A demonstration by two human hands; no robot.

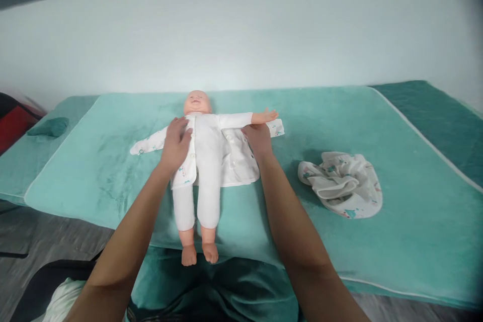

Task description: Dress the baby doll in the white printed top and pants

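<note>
A baby doll in white underclothes lies on its back on a teal blanket, head away from me, feet at the near edge. An open white printed jacket is spread under it. My left hand rests on the jacket's left front panel over the doll's chest, fingers curled on the fabric. My right hand grips the jacket fabric by the doll's outstretched arm, near the sleeve.
A crumpled white printed garment lies on the blanket to the right. A small dark green cloth sits at the far left. A white wall stands behind the table, and the floor shows at the lower left.
</note>
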